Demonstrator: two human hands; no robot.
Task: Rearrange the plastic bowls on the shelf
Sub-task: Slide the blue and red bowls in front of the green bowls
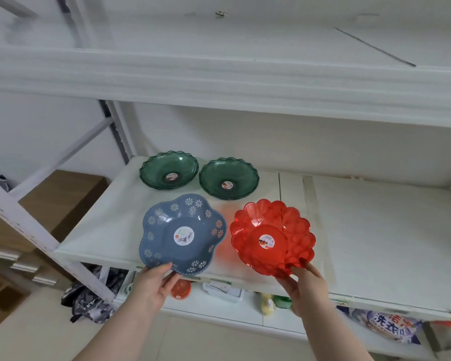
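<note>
— What fills the white metal shelf (375,230)?

— Four plastic bowls. At the front, a blue flower-shaped plastic bowl with white daisy prints (182,234) and a translucent red scalloped plastic bowl (272,237), side by side, tilted up off the board.

— And behind?

— Two dark green wavy-rimmed plastic bowls (169,170) (229,181), resting just beside each other.

— The hands?

— The left hand (151,285) pinches the blue bowl's near rim; the right hand (307,285) grips the red bowl's near edge.

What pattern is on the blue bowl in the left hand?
White and pinkish daisy-like flowers around the rim of the blue bowl, seen in the head view.
</note>
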